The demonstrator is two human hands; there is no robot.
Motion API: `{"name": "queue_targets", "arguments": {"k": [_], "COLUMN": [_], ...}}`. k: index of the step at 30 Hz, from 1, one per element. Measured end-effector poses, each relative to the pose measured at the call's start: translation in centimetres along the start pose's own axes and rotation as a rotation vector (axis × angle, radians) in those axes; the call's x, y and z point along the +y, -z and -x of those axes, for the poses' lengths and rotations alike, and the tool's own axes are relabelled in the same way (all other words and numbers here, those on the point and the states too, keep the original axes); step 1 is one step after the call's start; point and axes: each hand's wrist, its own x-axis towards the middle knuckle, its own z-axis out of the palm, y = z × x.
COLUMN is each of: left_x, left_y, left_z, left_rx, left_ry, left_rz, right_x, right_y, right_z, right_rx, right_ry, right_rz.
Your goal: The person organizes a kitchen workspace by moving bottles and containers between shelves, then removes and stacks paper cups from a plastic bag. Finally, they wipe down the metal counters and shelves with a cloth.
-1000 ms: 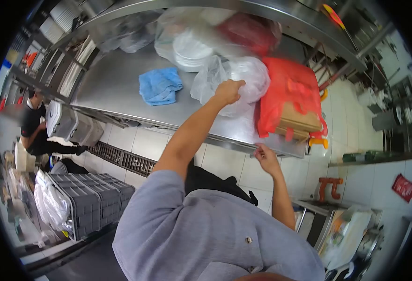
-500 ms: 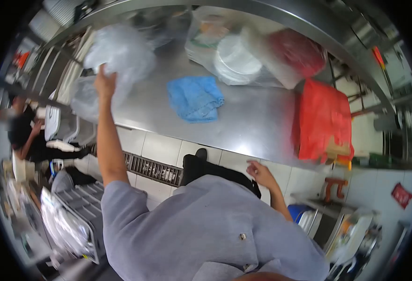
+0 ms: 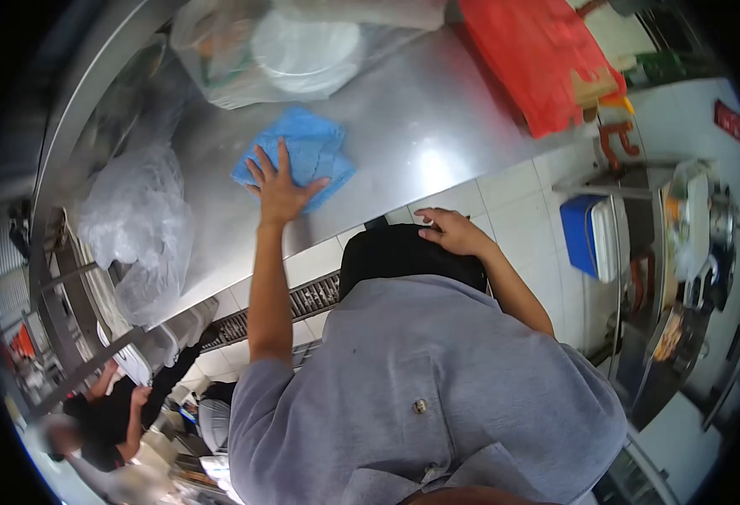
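My left hand (image 3: 282, 192) lies with its fingers spread on a folded blue cloth (image 3: 298, 135), near the front edge of the steel table (image 3: 395, 118). The cloth is flat on the table, partly covered by the fingers. My right hand (image 3: 454, 233) hovers just off the table edge, in front of the black garment at my waist. Its fingers are loosely bent and apart, and I see nothing in them. To the left of the cloth, a crumpled clear plastic bag (image 3: 138, 210) sits at the table's end.
Behind the cloth, white round containers (image 3: 307, 50) stand in a clear bag. A red bag (image 3: 538, 59) lies at the table's right end. A metal rail (image 3: 71, 135) curves along the left. A blue cooler (image 3: 585, 236) is at the right. A person in black (image 3: 122, 417) is at lower left.
My left hand has let go of the clear plastic bag and come right onto the blue cloth. My right hand has moved in front of my waist. The view has turned.
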Motion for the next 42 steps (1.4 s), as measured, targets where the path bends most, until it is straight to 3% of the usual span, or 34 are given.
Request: {"name": "queue_targets", "arguments": {"k": [3,7,9,10,11,13,15,16,17,18,19,21,23,25,26,29,31,32,34,36,37,39,41,42], "left_x": [1.7,5.1,9.7,12.8,16.2,23.1,26.4,26.5,26.4,26.6,26.6,25.4,23.7,18.3,15.1,12.6,10.4,9.7,9.3,9.5,9.4,9.2,8.6,8.2], "left_y": [-1.8,-2.7,-2.5,-1.9,-0.9,0.6,0.3,0.1,-0.2,-0.6,-0.4,1.0,2.3,1.0,0.3,1.7,0.9,0.1,-2.1,-2.2,-1.9,-2.0,-1.9,-1.8], "left_z": [0.6,4.1,8.1,10.7,13.6,19.1,23.4,24.5,24.9,25.0,25.2,24.8,20.3,14.3,10.9,6.5,5.5,5.5,6.0,5.6,5.6,5.6,5.4,5.4], "left_rx": [0.14,0.129,0.062,0.005,-0.068,-0.335,-0.362,-0.4,-0.677,-0.952,-0.986,-0.815,-0.494,-0.084,0.021,0.067,-0.051,-0.033,-0.011,-0.012,-0.025,-0.026,-0.028,-0.036], "left_ry": [0.027,-0.112,-0.254,-0.315,-0.373,-0.428,-0.759,-0.79,-0.877,-0.956,-0.992,-1.021,-0.914,-0.819,-0.732,-0.748,-0.854,-0.849,-0.751,-0.773,-0.784,-0.763,-0.729,-0.719], "left_rz": [0.122,0.192,0.37,0.498,0.621,0.808,0.449,0.428,0.35,0.257,0.222,0.395,0.204,0.02,0.161,-0.087,-0.282,-0.292,-0.024,-0.058,-0.09,-0.117,-0.127,-0.126], "right_x": [1.7,4.0,4.4,5.2,6.4,8.1,8.5,9.4,10.5,11.8,13.2,16.0,18.5,21.1,23.3,27.4,29.2,29.3,31.9,33.4,36.5,32.9,27.4,24.9], "right_y": [-1.0,-2.8,-3.1,-4.4,-5.7,-8.4,-7.6,-8.0,-8.7,-9.9,-11.6,-15.5,-17.3,-17.9,-18.4,-12.0,-4.8,-0.8,5.4,9.4,9.6,8.6,2.8,-1.0], "right_z": [1.8,3.7,5.3,5.8,7.7,11.1,15.0,16.7,17.9,18.7,19.1,18.5,17.7,15.9,13.7,7.5,2.7,0.9,-6.1,-10.8,-16.2,-22.1,-24.0,-25.6], "right_rx": [0.128,0.22,0.288,0.326,0.357,0.41,0.57,0.626,0.678,0.678,0.717,0.741,0.729,0.738,0.765,0.839,0.971,1.008,1.254,1.327,1.686,1.339,1.126,1.134], "right_ry": [0.004,-0.03,0.033,0.063,0.049,0.299,0.229,0.148,0.065,-0.056,-0.057,-0.209,-0.299,-0.468,-0.435,-0.271,-0.118,-0.104,-0.003,-0.142,0.012,-0.488,-0.313,-0.262], "right_rz": [-0.155,-0.167,-0.468,-0.867,-0.897,-2.005,-2.04,-1.845,-1.654,-1.649,-1.692,-1.593,-1.543,-1.118,-0.977,-0.598,-0.368,-0.241,0.056,0.204,0.327,0.354,0.368,0.073]}}
